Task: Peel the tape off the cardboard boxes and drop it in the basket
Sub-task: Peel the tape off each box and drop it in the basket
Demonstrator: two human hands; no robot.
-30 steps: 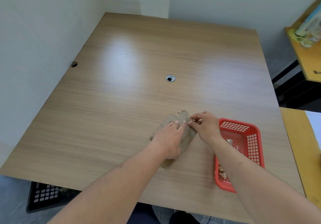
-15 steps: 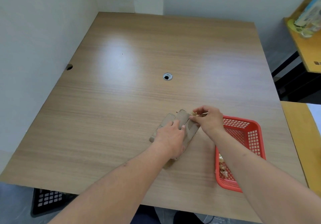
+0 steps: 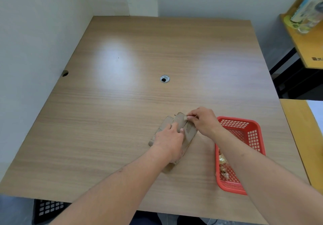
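Note:
A flattened brown cardboard box (image 3: 189, 132) lies on the wooden table, near its front edge. My left hand (image 3: 170, 141) presses down on the middle of the box with fingers spread flat. At the box's far end, my right hand (image 3: 204, 121) pinches a small piece of tape (image 3: 185, 118) between thumb and fingers. A red plastic basket (image 3: 251, 134) stands just right of the box, with crumpled tape scraps (image 3: 222, 168) in its near end. My right forearm crosses over the basket's left side.
The wooden table (image 3: 139, 93) has a cable hole (image 3: 164, 79) in its middle and a notch (image 3: 65, 73) at its left edge. White walls close the left and back sides. A yellow desk (image 3: 300, 128) adjoins on the right. A black crate (image 3: 49, 209) sits below the front edge.
My right hand shifted slightly at the box's far end, still pinching the tape. My left hand stays pressed on the box. The view has tilted a little.

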